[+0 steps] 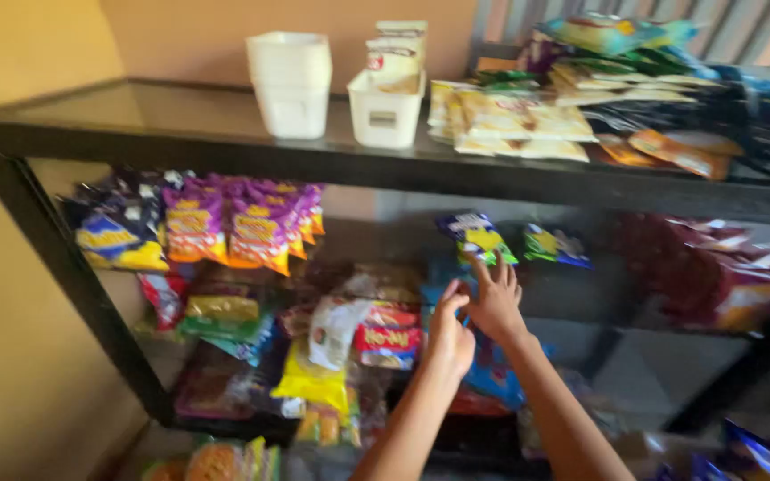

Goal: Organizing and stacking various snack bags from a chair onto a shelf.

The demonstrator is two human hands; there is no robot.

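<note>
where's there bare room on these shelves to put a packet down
The top shelf is bare left of the stacked white tubs. Its right side is heaped with snack packets. The middle shelf opens between the purple bags and the blue-yellow packet.

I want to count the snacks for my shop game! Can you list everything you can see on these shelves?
Shelf rack: one, black, against a yellow wall.
Tubs: a white stack, top shelf, left of middle.
Bin: one, white, holding pale cartons, top shelf middle.
Pale packets: a pile, cream and yellow, top shelf right.
Purple bags: a row, purple and orange, second shelf left.
Blue-yellow bag: one, second shelf middle, just above the hands.
Red bags: several, second shelf right, blurred.
Mixed packets: many, assorted colours, lower shelf.
Left hand: reaching toward the shelf.
Right hand: fingers spread at the blue-yellow bag; grip unclear.
</note>
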